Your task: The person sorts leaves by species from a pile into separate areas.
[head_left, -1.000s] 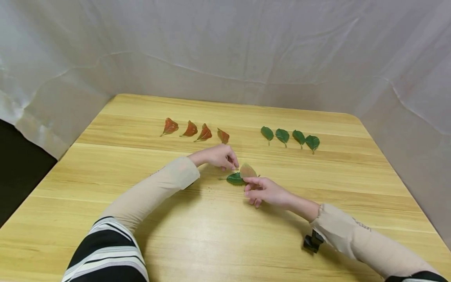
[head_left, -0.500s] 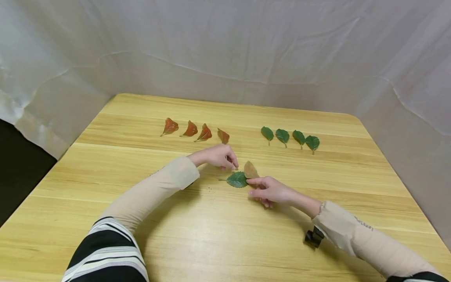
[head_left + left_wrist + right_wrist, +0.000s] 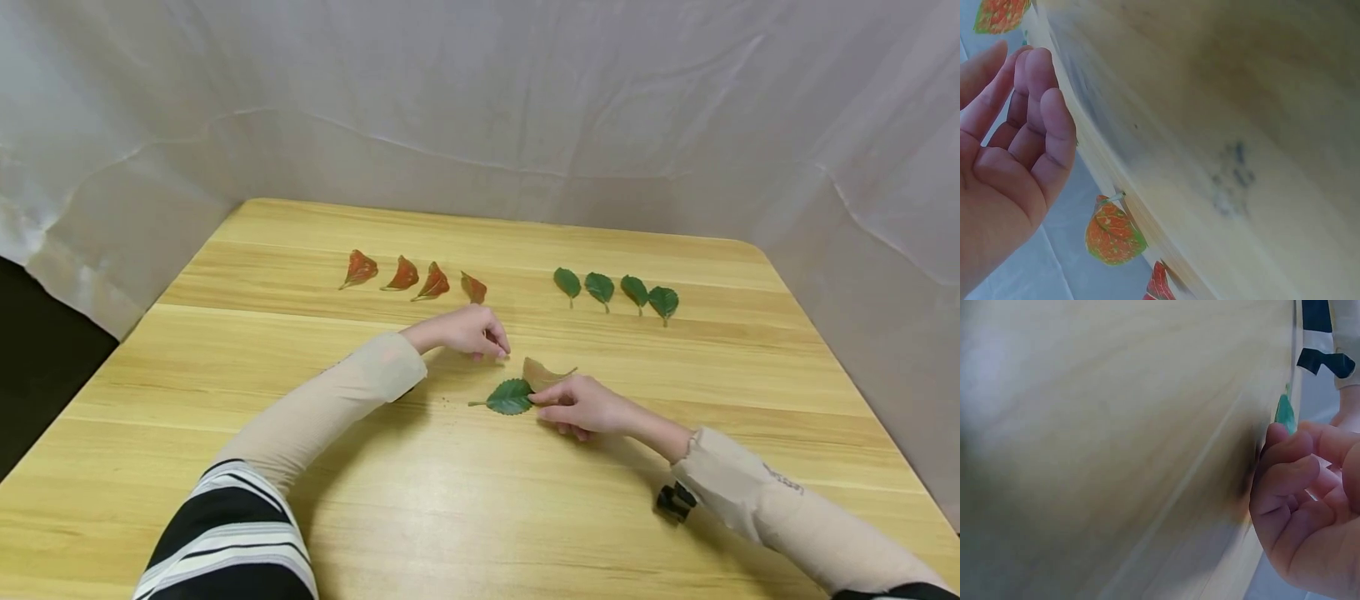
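Between the thumb and fingers of my right hand (image 3: 588, 406) is the tip end of a green leaf (image 3: 510, 397), whose stem points left. A sliver of that leaf (image 3: 1284, 414) shows beyond the fingertips in the right wrist view. Just behind it lies a yellowish-brown leaf (image 3: 538, 374), partly covered by the right hand, its stem toward the right. My left hand (image 3: 471, 329) hovers low over the table to the upper left of both leaves. In the left wrist view its fingers are loosely curled, and no object shows in that hand (image 3: 1016, 144).
Several red leaves (image 3: 403, 272) lie in a row at the back left of the wooden table (image 3: 465, 517). Another row, of several green leaves (image 3: 600, 287), lies at the back right. A pale curtain (image 3: 480, 108) hangs around the table's back and sides.
My right hand has shifted slightly right and nearer, drawing the green leaf with it. The yellowish-brown leaf has turned, its stem now toward the right. The left hand has hardly moved.
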`<state>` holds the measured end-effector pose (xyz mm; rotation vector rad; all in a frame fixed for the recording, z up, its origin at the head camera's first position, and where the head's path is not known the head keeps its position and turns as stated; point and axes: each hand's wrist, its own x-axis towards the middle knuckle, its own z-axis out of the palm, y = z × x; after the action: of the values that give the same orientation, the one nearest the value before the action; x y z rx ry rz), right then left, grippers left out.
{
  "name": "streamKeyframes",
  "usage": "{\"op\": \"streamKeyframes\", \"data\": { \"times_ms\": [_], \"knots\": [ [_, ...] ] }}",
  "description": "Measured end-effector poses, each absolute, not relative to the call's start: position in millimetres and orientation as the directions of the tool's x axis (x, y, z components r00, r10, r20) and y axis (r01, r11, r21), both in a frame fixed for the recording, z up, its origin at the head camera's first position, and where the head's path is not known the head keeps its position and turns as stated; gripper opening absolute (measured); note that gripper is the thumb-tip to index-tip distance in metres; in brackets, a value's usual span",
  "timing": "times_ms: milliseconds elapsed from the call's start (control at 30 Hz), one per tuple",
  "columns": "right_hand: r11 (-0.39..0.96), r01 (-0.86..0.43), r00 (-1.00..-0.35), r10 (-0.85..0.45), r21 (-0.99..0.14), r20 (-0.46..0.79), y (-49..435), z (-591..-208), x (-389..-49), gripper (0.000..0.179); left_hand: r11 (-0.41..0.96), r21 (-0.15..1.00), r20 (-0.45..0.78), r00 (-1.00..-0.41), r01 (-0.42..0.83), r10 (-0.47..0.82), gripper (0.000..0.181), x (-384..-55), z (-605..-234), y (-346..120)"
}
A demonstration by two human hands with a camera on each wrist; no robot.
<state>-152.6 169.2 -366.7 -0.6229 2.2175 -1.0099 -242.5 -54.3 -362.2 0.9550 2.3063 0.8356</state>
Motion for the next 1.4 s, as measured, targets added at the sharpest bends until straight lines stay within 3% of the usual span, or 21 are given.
{"op": "streamKeyframes", "data": {
  "times_ms": [300,633,1400],
  "knots": [
    [0.575,-0.101,-0.689,-0.629,-0.812,-0.36,175.0,-369.8,-155.1,0.034,0.526,0.744,-0.201,-0.613,0.412,0.764,0.018,-243.7,-362.5,-51.9],
    [0.529,0.004,-0.676,-0.624,-0.849,-0.392,176.0,-370.7,-159.1,0.032,0.448,0.851,-0.205,-0.612,0.273,0.763,0.022,-240.7,-357.9,-42.8],
    [0.519,0.005,-0.669,-0.634,-0.855,-0.388,176.8,-371.8,-156.9,0.033,0.412,0.898,-0.29,-0.496,0.155,0.819,0.035,-238.8,-363.0,-30.4]
  ]
}}
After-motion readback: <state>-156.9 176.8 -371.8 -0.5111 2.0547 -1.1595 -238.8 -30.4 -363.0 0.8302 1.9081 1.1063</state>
